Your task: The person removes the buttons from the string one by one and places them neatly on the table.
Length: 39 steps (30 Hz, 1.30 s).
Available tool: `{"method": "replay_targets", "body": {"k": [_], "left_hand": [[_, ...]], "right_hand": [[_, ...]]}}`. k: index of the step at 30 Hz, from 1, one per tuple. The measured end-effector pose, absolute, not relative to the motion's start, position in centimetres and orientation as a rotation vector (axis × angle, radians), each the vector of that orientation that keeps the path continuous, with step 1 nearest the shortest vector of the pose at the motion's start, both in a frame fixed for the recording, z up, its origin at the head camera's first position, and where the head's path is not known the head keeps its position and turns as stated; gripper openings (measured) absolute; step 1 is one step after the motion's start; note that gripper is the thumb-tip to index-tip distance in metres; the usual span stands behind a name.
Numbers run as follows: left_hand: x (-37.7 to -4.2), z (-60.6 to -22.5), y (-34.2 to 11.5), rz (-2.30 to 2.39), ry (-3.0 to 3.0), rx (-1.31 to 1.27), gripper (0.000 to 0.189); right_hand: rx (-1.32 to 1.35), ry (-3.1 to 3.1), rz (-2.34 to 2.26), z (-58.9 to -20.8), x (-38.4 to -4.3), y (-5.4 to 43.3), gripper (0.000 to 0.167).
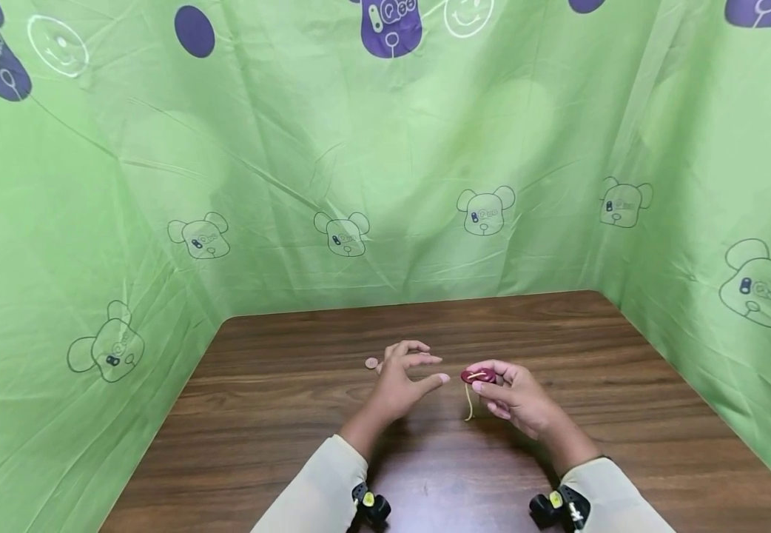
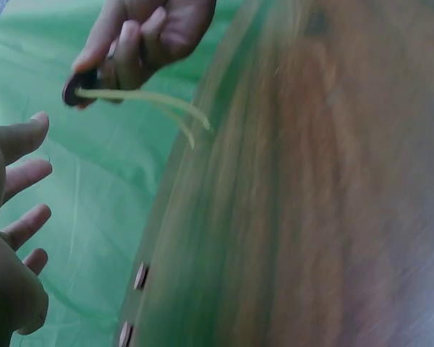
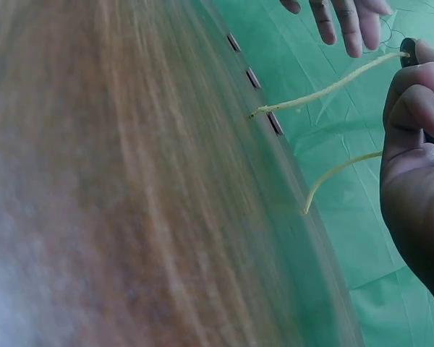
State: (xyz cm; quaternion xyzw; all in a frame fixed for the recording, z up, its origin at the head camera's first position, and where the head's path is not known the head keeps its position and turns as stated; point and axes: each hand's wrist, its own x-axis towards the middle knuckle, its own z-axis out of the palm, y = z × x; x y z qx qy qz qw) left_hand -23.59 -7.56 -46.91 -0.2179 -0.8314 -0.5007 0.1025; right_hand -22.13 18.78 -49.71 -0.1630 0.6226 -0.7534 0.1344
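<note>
well — button [image 1: 482, 378] in right hand [image 1: 520, 400]

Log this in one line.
right grip: pinches red disc threaded with yellow cord | left grip: empty | pale disc: on table

Beneath my fingers [image 1: 419, 360]: a brown wood-grain tabletop [image 1: 279, 414], its far corners rounded, a pale sheen [image 1: 439, 492] nearer me. Beyond and either side of them: creased green fabric walls [image 1: 412, 141] printed with bear heads [image 1: 347, 243] and, higher, purple discs [image 1: 194, 31].
</note>
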Motion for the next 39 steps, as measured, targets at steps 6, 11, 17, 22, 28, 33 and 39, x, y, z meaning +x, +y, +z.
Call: {"method": "replay_targets", "body": {"k": [6,11,17,22,28,33,39], "left_hand": [[-21.7,-46.7,-6.6,-1.56,-2.458,-0.62,0.032],[-20.3,-47.1,-6.1,-1.509,-2.484,-0.575,0.037],[-19.5,-47.4,-6.1,-1.541,-2.462,-0.477,0.04],[-19.1,-47.4,-6.2,-1.597,-2.435,-0.46,0.044],[-18.9,-47.9,-6.1,-1.645,-2.422,-0.529,0.047],[-19.1,-48.2,-6.0,-1.669,-2.397,-0.609,0.043],[-19.3,-48.4,-6.1,-1.741,-2.358,-0.639,0.037]], "right_hand": [[-0.474,1.803,-2.171,-49.6,-22.1,18.7,0.022],[-0.495,1.812,-2.154,-49.4,-22.0,18.4,0.021],[-0.477,1.82,-2.143,-49.4,-21.9,18.2,0.021],[-0.469,1.838,-2.13,-49.4,-21.7,18.2,0.02],[-0.525,1.854,-2.106,-49.4,-21.7,18.3,0.024],[-0.566,1.857,-2.08,-49.3,-21.7,18.3,0.023],[-0.625,1.831,-2.05,-49.5,-21.7,18.2,0.02]]}}
